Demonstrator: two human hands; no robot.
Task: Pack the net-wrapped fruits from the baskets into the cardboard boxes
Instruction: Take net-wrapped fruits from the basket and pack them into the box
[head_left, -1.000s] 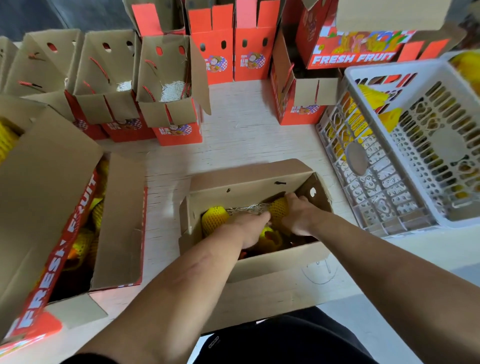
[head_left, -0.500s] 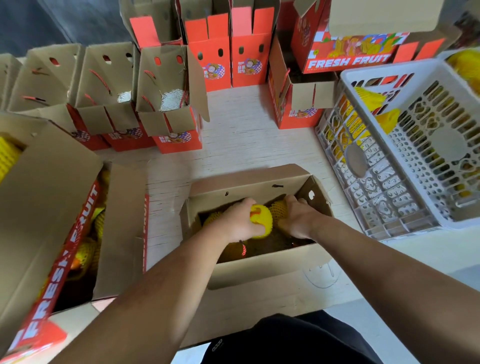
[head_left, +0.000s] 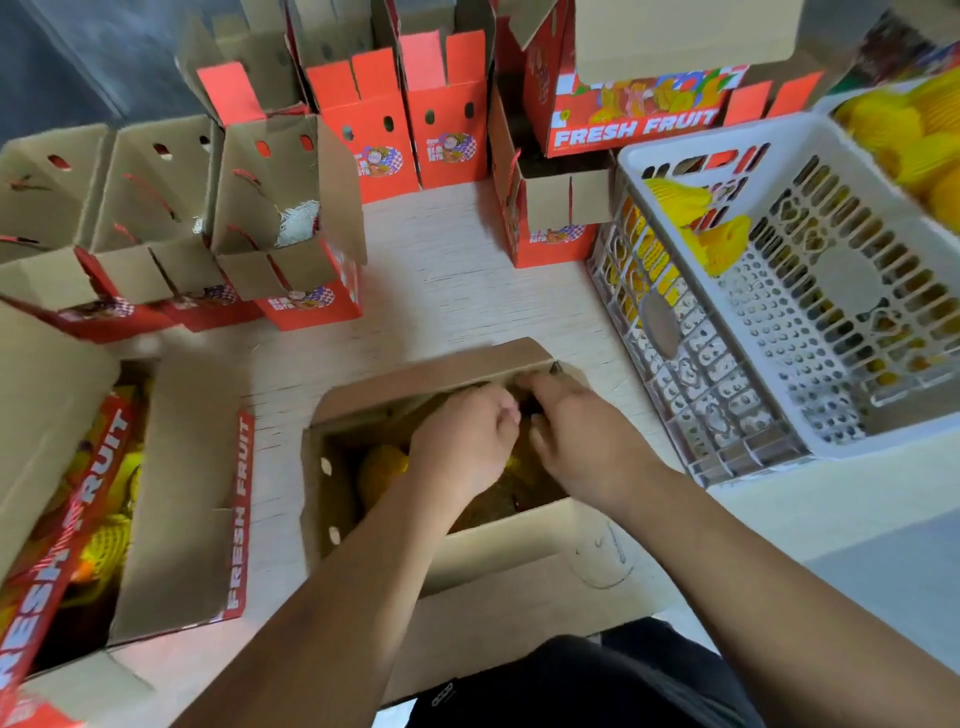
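We see both hands down inside the open cardboard box on the table. The left hand is curled, the right hand reaches in beside it (blur hides any grip). A net-wrapped fruit sits inside; more fill the white basket at right.

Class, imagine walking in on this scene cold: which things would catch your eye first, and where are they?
First, the two hands, left hand and right hand, meeting inside the open cardboard box front and centre. Then the white plastic basket with yellow net-wrapped fruits at right, and red FRESH FRUIT boxes behind.
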